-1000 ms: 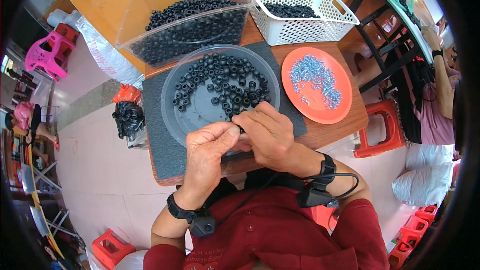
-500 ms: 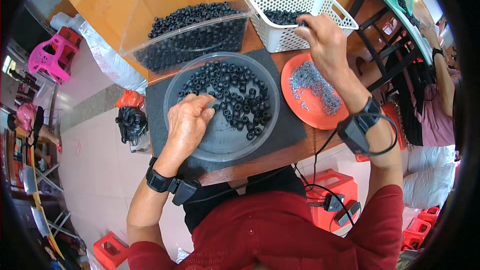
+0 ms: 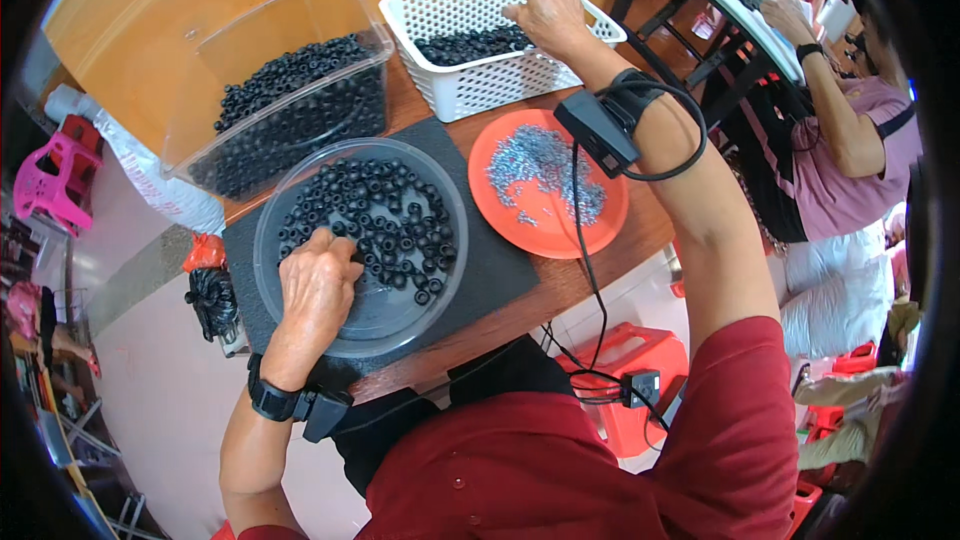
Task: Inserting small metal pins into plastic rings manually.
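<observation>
My left hand (image 3: 318, 285) reaches into a round clear tub (image 3: 365, 335). Its fingers are curled down against small black ring-shaped pieces (image 3: 385, 230), and the fingertips are hidden, so what they grip cannot be made out. My right hand (image 3: 553, 18) hangs over the far rim of a white perforated basket (image 3: 470, 95). Thumb and forefinger stand apart there, with nothing visible between them. More black pieces (image 3: 470, 46) lie in the basket below. Between basket and table edge, an orange plate (image 3: 540, 230) carries many tiny silvery metal parts (image 3: 545, 162).
A clear rectangular bin (image 3: 290, 90) heaped with black pieces stands behind the tub. A dark mat (image 3: 490, 260) lies under the tub. Cables (image 3: 590, 310) run from my right wrist device past the table edge to a red stool (image 3: 640, 420). A person (image 3: 845, 130) sits at the right.
The view has swung right, shifting the table leftward. My right hand has moved farther over the basket, and the black piece it held no longer shows. My left hand stays in the tub.
</observation>
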The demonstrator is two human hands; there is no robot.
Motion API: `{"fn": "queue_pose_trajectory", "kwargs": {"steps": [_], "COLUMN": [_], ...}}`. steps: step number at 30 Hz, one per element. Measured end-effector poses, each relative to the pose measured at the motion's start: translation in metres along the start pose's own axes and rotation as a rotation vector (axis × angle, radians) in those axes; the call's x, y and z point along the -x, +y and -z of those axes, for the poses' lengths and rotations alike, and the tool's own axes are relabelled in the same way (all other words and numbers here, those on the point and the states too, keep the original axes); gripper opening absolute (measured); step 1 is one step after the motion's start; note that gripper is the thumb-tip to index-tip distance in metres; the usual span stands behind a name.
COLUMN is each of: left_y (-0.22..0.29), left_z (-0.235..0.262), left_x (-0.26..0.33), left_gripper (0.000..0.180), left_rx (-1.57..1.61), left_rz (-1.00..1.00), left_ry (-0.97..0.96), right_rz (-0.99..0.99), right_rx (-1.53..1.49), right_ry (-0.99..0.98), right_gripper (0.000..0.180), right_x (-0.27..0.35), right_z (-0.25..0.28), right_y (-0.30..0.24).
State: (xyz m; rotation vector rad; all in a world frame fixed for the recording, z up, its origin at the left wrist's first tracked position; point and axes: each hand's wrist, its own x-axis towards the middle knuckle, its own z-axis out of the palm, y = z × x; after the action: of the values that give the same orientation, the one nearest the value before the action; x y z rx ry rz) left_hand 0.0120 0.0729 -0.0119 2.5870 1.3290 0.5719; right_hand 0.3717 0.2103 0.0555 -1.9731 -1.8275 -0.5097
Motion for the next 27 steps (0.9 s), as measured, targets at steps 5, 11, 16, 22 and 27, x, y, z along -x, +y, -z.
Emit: {"fn": "queue_pose_trajectory", "kwargs": {"steps": [5,11,16,22,27], "left_y": [0.001,0.009,0.016,0.026,0.029], "left_z": [0.005,0.022,0.023,0.021,0.020], "left_x": [0.005,0.018,0.029,0.037,0.040], "left_gripper": [0.016,0.012,0.008,0.016,0.016], "left_rx": [0.007,0.256,0.817,1.140,1.296], "left_rz": [-0.008,0.148,0.464,0.521,0.522], "left_ry": [-0.012,0.044,0.029,0.085,0.067], "right_rz": [0.154,0.243,0.235,0.319,0.311], "right_rx": [-0.270,-0.382,-0.374,-0.305,-0.325], "right_ry": [0.097,-0.454,-0.391,-0.293,-0.257], "right_gripper": [0.021,0.007,0.013,0.012,0.007], "right_x": [0.051,0.169,0.213,0.214,0.215], "right_z": [0.023,0.042,0.029,0.026,0.021], "right_y": [0.002,-0.002,-0.001,-0.011,-0.016]}}
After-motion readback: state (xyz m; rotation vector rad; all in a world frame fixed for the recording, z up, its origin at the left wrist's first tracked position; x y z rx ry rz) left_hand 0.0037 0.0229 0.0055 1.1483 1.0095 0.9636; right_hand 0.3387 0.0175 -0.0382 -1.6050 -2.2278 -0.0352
